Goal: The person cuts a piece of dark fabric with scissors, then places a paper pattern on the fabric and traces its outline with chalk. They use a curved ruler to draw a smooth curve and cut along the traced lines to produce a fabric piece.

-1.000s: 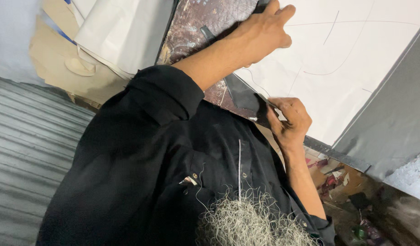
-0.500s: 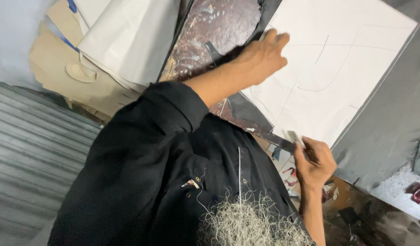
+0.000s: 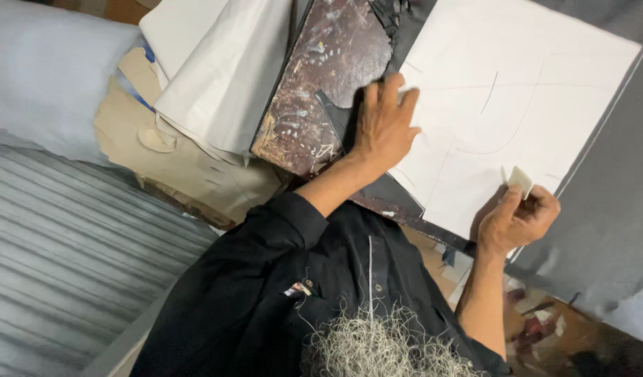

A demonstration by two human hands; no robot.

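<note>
Your left hand lay flat, fingers spread, on the white pattern sheet's near-left edge. Your right hand pinched a pale chalk piece at its lower corner. If the flat hand had lifted, the sheet could have shifted on the grey cloth, spoiling the traced line.

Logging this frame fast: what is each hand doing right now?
Left hand: open, fingers spread, pressing flat on the white pattern sheet.
Right hand: closed, pinching a small white chalk piece at the sheet's edge.
</note>
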